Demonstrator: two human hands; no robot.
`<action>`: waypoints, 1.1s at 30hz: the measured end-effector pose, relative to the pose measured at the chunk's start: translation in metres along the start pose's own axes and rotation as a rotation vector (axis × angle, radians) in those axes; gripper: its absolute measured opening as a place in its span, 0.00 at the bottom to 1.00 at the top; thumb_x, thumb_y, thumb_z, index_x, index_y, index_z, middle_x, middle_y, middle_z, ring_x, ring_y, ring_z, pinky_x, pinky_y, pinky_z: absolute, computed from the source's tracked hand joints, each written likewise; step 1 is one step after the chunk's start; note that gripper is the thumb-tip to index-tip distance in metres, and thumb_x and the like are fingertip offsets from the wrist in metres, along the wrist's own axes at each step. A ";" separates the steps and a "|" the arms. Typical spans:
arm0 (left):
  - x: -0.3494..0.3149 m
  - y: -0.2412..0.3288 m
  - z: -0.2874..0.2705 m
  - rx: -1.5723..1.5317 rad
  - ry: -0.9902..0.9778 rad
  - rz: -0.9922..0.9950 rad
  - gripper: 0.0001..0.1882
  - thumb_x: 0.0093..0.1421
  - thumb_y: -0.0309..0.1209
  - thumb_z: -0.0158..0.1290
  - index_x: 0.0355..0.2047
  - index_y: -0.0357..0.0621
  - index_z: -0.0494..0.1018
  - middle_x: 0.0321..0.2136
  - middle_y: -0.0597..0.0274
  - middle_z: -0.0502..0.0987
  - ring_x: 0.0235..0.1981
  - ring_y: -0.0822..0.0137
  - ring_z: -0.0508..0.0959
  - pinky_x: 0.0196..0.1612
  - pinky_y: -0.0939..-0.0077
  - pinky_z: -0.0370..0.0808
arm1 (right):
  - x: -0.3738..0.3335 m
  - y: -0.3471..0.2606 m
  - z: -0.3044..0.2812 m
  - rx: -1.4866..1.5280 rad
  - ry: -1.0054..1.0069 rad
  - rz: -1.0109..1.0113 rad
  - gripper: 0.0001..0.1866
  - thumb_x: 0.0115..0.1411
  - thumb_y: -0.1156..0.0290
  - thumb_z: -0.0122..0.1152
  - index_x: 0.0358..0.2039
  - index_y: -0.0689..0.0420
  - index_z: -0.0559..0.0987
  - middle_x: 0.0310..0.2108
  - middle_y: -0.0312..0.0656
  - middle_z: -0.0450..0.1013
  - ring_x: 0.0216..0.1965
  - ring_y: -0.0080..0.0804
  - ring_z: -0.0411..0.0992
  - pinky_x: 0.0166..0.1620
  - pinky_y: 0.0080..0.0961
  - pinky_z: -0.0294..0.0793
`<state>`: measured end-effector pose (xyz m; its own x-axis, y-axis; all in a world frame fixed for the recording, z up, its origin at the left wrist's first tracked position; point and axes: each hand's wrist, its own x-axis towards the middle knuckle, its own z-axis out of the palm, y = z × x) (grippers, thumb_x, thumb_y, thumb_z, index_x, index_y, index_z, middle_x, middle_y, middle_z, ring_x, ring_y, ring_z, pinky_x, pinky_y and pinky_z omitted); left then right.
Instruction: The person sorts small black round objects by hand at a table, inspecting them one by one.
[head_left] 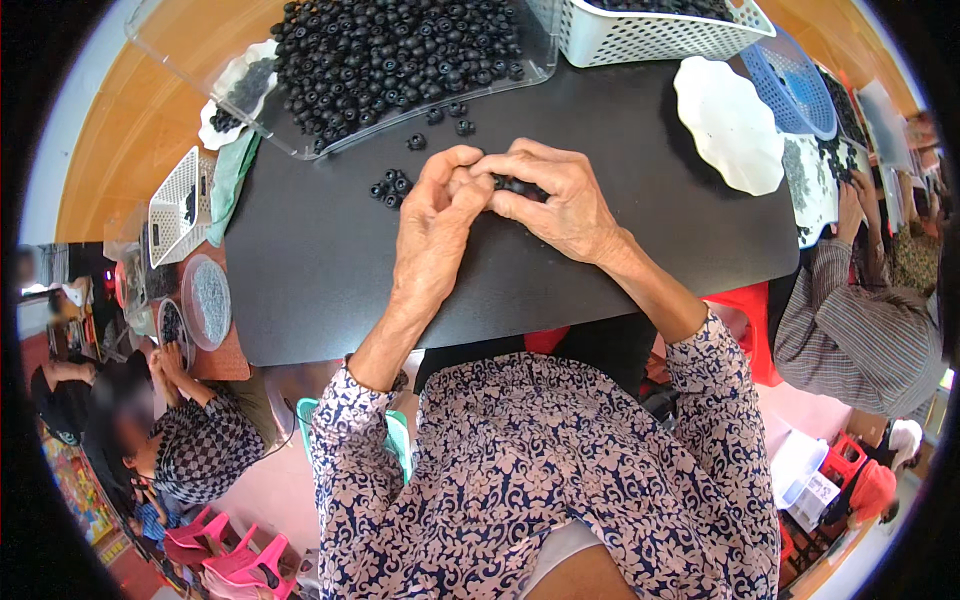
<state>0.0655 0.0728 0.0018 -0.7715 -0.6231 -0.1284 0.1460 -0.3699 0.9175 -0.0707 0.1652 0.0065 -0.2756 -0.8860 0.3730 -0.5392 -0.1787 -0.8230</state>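
Observation:
My left hand [437, 225] and my right hand [555, 200] meet above the dark table, fingertips pressed together. Several small round black pieces [520, 187], with ring-like tops, show inside the curled fingers of my right hand. The left thumb and fingers are pinched; what lies between them is hidden. Just left of my left hand sits a little cluster of the same black pieces [390, 187]. Beyond my hands, a clear plastic bin [430, 98] holds a heap of them, and a few loose ones [416, 142] lie by its near edge.
A white perforated basket [650, 40] stands at the far right, beside a white scalloped plate [730, 125] and a blue basket [790, 85]. Another white basket [180, 210] and a round tub [207, 300] are at left. Co-workers sit on both sides of the dark table [640, 275].

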 end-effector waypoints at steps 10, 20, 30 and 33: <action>-0.010 0.040 -0.072 1.304 0.255 0.595 0.09 0.58 0.23 0.51 0.39 0.35 0.73 0.30 0.52 0.76 0.34 0.58 0.76 0.41 0.68 0.72 | -0.002 -0.009 -0.006 0.048 0.043 0.128 0.05 0.57 0.77 0.58 0.33 0.64 0.80 0.22 0.34 0.70 0.24 0.18 0.66 0.27 0.17 0.64; 0.013 0.037 -0.089 1.389 0.081 0.463 0.12 0.53 0.25 0.55 0.38 0.35 0.74 0.27 0.55 0.72 0.33 0.56 0.70 0.41 0.65 0.69 | -0.001 -0.002 -0.008 0.463 0.015 0.395 0.10 0.60 0.80 0.49 0.36 0.62 0.80 0.26 0.32 0.71 0.24 0.13 0.65 0.28 0.12 0.65; -0.009 0.023 -0.038 0.092 -0.045 -0.042 0.06 0.60 0.25 0.53 0.37 0.38 0.76 0.30 0.69 0.76 0.33 0.78 0.74 0.41 0.84 0.70 | 0.004 -0.009 0.000 0.168 -0.029 0.015 0.15 0.50 0.77 0.67 0.40 0.59 0.80 0.25 0.35 0.71 0.27 0.21 0.68 0.31 0.20 0.69; -0.007 0.014 -0.026 -0.134 -0.142 -0.108 0.07 0.61 0.27 0.54 0.37 0.38 0.77 0.32 0.65 0.77 0.35 0.76 0.74 0.43 0.81 0.71 | 0.004 -0.009 0.004 0.195 -0.055 -0.005 0.19 0.48 0.79 0.68 0.43 0.59 0.79 0.26 0.35 0.71 0.26 0.22 0.68 0.31 0.21 0.70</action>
<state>0.0888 0.0545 0.0059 -0.8654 -0.4748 -0.1605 0.1310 -0.5235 0.8419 -0.0636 0.1614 0.0139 -0.2265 -0.9061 0.3573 -0.3744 -0.2577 -0.8907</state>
